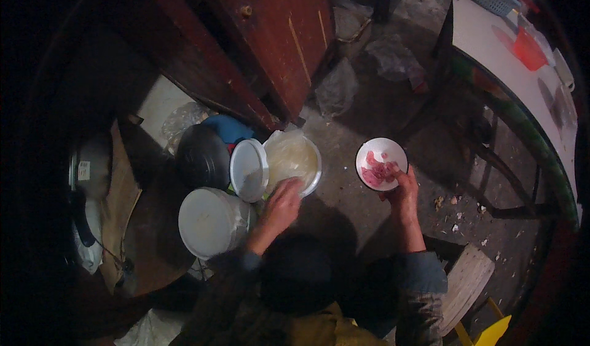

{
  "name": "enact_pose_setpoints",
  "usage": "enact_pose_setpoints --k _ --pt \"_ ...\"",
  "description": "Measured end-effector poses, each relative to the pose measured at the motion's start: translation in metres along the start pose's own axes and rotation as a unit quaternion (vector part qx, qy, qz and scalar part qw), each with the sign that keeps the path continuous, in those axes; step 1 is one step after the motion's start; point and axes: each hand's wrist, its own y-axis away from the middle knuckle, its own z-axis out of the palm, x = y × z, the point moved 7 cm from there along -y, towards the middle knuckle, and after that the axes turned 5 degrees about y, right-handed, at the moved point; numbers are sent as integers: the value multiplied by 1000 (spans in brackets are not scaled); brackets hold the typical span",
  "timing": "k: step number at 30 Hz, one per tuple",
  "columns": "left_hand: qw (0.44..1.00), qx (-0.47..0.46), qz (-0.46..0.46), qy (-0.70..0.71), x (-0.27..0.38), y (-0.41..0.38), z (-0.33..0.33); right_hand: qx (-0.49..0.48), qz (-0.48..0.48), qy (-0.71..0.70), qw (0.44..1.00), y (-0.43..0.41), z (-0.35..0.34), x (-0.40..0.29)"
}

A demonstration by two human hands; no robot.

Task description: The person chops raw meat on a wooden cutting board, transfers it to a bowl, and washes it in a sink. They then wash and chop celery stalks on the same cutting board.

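My right hand (404,190) holds a white bowl (370,148) with a dark rim, its thumb over the edge. Pieces of raw-looking red meat (375,173) lie in the bowl, by the thumb tip. My left hand (282,206) is at the near rim of an open white bucket (319,164). A clear plastic bag (288,154) lines or covers the pale contents, which I cannot identify. The left fingers are bent and blurred, and their tips are partly hidden, so any hold is unclear. A round white lid (249,171) stands tilted against the bucket's left side.
A lidded white bucket (207,224) sits left of my left hand, with a black round object (203,157) behind it. A reddish wooden door (276,37) rises ahead. Plastic bags (338,88) lie on the floor. To the right are a table (502,37) and a wooden stool (469,284).
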Motion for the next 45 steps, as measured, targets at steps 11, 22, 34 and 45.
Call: enact_pose_setpoints --k 11,22,34,45 --pt "865 -327 -126 -360 -112 17 42 22 2 6 1000 17 -2 -17" --pt "829 -331 -171 -418 -163 -13 69 -7 5 29 1000 14 1 -14" --pt "900 -345 -172 -206 -118 -53 65 11 26 45 999 8 -1 -16" --pt "932 -223 -173 -227 -201 -23 77 7 13 45 999 7 -1 -16"
